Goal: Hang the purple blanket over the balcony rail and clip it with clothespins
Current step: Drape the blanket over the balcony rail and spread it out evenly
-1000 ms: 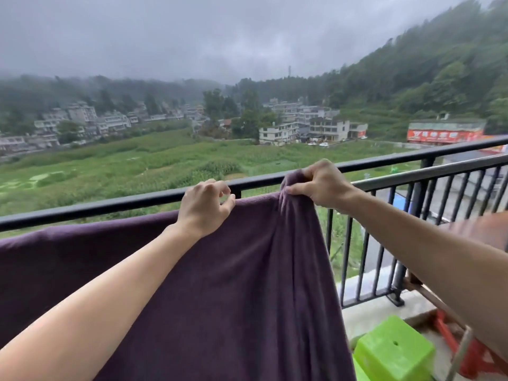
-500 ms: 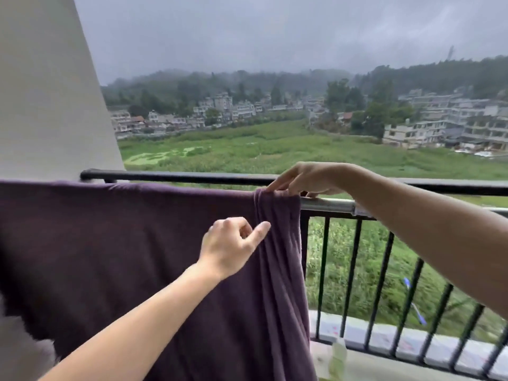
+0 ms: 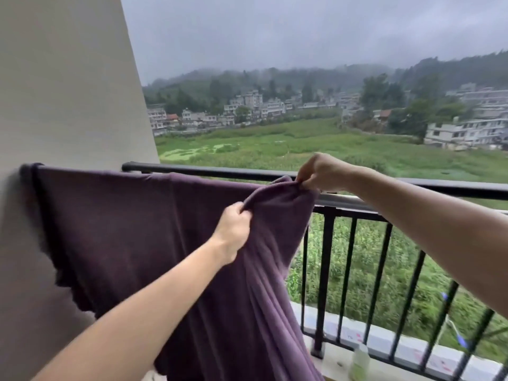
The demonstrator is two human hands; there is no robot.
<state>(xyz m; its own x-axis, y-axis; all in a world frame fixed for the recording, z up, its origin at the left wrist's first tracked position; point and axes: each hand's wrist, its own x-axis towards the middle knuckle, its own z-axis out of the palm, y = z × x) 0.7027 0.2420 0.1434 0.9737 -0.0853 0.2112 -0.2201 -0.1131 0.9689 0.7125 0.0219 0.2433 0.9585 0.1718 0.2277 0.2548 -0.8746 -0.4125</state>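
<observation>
Blanket [image 3: 132,232] soft, limp, slides on rail [image 3: 412,185]; grip top edge. Left hand [image 3: 233,229], right hand [image 3: 316,171] both pinching bunched fold.

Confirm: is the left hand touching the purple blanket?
Touching. The head view shows the left hand gripping a bunched fold of the purple blanket.

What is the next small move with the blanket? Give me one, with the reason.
Probably draw the bunched right end out to the right along the rail to flatten it. The purple blanket hangs smooth near the wall but gathers in folds where the left hand grips it below the rail and the right hand pinches its top edge. Clipping would hold better once it lies flat.
</observation>
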